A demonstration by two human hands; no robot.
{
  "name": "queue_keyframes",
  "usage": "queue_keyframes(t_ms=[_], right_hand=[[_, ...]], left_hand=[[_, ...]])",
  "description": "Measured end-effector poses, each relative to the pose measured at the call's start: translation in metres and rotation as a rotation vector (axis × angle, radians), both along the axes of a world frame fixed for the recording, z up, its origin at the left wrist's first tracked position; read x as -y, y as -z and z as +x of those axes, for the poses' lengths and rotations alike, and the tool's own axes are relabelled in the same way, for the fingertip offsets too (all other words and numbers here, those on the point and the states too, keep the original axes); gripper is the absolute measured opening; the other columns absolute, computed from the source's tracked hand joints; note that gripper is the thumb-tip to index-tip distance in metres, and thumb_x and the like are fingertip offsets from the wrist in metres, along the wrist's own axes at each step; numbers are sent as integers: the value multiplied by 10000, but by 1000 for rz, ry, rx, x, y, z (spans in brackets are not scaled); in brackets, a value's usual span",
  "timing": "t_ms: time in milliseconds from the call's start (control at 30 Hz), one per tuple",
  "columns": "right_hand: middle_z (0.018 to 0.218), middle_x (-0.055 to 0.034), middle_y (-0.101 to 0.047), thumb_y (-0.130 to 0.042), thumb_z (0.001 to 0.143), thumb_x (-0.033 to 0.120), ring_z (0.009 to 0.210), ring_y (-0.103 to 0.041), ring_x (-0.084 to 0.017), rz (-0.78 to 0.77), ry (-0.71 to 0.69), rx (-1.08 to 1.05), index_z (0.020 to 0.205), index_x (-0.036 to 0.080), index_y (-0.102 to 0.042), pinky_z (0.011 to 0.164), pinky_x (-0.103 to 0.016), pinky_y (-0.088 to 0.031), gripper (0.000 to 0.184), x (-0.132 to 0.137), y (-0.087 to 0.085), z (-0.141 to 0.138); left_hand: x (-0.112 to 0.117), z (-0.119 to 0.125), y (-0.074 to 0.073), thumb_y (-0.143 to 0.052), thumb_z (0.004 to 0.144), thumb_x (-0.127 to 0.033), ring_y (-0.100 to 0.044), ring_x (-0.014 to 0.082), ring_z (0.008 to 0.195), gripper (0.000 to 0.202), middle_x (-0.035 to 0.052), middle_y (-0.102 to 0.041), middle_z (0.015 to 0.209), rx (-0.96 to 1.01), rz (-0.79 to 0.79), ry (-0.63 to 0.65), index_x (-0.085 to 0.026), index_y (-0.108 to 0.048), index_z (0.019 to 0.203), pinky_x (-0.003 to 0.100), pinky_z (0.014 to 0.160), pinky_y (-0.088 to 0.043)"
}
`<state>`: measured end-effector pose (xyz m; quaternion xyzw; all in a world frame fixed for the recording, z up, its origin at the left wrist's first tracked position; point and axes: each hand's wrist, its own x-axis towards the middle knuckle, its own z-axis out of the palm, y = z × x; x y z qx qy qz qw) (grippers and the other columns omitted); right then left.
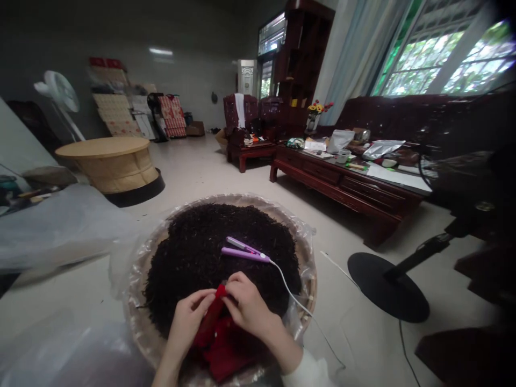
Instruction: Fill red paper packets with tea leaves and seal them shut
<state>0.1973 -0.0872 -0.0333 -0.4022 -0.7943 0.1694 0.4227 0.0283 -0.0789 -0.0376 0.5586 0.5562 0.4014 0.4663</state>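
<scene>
The red, soft-looking packet stood over the near side of a round woven basket lined with clear plastic, in front of the heap of dark, shredded dry leaves. The left hand was nearly closed, thumb and fingers pinching the packet's upper end; the right hand pinched the same end from the other side, its fingertips just beside the left's. Whether the red below was one piece or several could not be told. Good handling called for an even pinch, edges kept flat and leaf bits kept out, and fingers clear of the slim purple two-armed clamp tool, possibly hot, lying open on the leaves with its white cord trailing right.
</scene>
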Motion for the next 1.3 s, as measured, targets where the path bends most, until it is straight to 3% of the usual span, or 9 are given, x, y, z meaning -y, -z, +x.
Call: queue_keyframes(t_ms=[167,333,500,633,733,800,967,1133,1300], right_hand=[[819,-81,-589,-442,859,140,769,-496,-183,-95,-35,140,816,163,-565,689,-299,-429,133,3,-4,1],[770,-18,-608,-577,812,205,727,-521,-151,-331,-237,107,799,177,-594,725,-271,-414,35,4,-16,2],[696,3,-563,-460,902,322,652,-475,-114,-539,-336,57,687,162,-562,645,-226,-394,288,0,-13,1],[659,6,-519,-331,937,474,609,-426,-110,-632,-250,-40,682,155,-521,609,-240,-373,450,-8,2,0],[648,10,-490,-308,900,601,608,-406,-113,-716,-239,-166,694,154,-515,611,-251,-375,534,-12,10,-1],[681,3,-498,-330,870,647,646,-417,-123,-757,-284,-247,700,154,-522,658,-264,-392,556,-11,13,-2],[711,1,-503,-395,840,660,672,-417,-121,-861,-371,-368,709,143,-544,707,-271,-403,554,-5,18,-6],[675,19,-490,-477,826,616,638,-394,-108,-891,-377,-275,754,133,-582,636,-238,-387,500,-5,19,-9],[650,33,-460,-486,841,579,625,-369,-99,-839,-403,-212,723,147,-565,613,-223,-370,455,-2,13,-11]], left_hand=[[8,1,-10,-601,727,-396,-677,201,684,244,34,-742,731,-108,146,-12,-185,-725,726,269,662,-532],[13,-1,-12,-543,797,-350,-665,164,645,235,13,-726,697,-186,275,-25,-192,-701,723,226,611,-507],[11,-1,-4,-519,833,-299,-679,153,663,223,10,-734,727,-261,354,23,-198,-699,750,224,648,-526],[13,0,3,-485,862,-261,-667,201,937,255,70,-726,997,-448,605,30,-197,-665,1031,331,846,-526],[17,0,12,-566,802,-245,-531,269,1177,477,117,-631,1218,-661,804,134,-169,-513,1270,480,1016,-401],[20,0,20,-546,791,-174,-486,271,1214,555,128,-596,1262,-755,852,143,-144,-432,1333,499,1044,-352],[24,-4,34,-488,825,-138,-502,260,1135,469,123,-616,1208,-823,881,109,-150,-463,1293,440,974,-378],[27,-5,37,-514,839,-212,-512,257,921,332,122,-645,1074,-873,886,-24,-164,-568,1163,388,805,-400],[28,-8,42,-480,854,-311,-499,275,933,282,148,-619,1039,-900,934,-127,-147,-599,1050,407,808,-377]])
